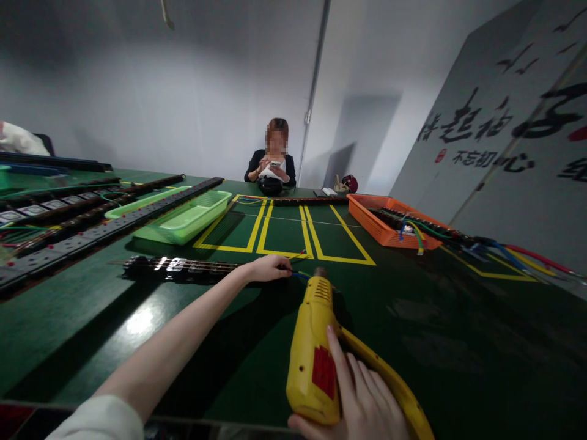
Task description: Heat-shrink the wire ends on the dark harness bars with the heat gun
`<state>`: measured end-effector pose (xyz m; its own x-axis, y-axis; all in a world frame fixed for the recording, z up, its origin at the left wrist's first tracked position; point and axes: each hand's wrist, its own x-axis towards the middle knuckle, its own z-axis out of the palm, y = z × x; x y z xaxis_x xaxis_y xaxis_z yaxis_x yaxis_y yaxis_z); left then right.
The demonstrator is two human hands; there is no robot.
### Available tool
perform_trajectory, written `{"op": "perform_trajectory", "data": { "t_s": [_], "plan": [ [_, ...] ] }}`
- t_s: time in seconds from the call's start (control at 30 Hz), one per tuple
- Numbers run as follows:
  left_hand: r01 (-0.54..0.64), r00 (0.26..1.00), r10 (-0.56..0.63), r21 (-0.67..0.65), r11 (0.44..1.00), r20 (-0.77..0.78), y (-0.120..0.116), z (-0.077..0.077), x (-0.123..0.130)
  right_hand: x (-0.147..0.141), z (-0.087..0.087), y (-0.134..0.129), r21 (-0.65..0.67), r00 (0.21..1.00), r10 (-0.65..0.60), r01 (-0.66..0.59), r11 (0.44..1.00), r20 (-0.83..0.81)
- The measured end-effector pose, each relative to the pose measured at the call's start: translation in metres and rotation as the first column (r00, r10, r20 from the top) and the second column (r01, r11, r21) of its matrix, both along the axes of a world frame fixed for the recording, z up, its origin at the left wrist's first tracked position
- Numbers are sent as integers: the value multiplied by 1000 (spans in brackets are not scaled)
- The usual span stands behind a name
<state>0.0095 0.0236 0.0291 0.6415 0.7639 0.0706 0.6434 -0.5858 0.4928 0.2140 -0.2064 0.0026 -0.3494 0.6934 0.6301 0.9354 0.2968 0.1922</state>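
Observation:
My right hand (pixel 362 391) is wrapped round a yellow heat gun (pixel 309 342) with a red label, its metal nozzle pointing away from me. Just left of that nozzle, my left hand (pixel 269 267) is closed at the right end of a long black strip (pixel 183 269) with pale square patches. Thin coloured wires (pixel 300 275), some blue, come out past the left fingers and end close to the nozzle. The exact grip under the left fingers is hidden.
Yellow tape rectangles mark the green table (pixel 422 293). Green trays (pixel 188 217) and several long strips (pixel 105 226) lie at left. An orange basket (pixel 385 226) at right holds wired strips. Across the table, a person (pixel 275 162) holds a phone.

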Motion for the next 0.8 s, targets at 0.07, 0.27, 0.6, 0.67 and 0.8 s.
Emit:
{"op": "perform_trajectory", "data": {
  "t_s": [0.07,0.27,0.6,0.67,0.8],
  "plan": [
    [63,998,-63,-6,998,-25,-3,4,5,-6,0,0,12,1000,28,-28,1000,11],
    [38,999,-38,2,999,-26,-5,-4,11,-21,3,-2,76,999,52,-53,996,16],
    [-54,996,66,168,984,-66,-17,-9,11,-16,7,-2,44,996,92,-92,995,0],
    [-65,993,91,280,958,-80,-22,-11,14,-10,6,-2,24,997,77,-77,997,-5],
    [-126,986,163,444,887,-46,-33,-18,23,9,-1,-1,-22,999,19,-19,1000,-34]
  ]
}}
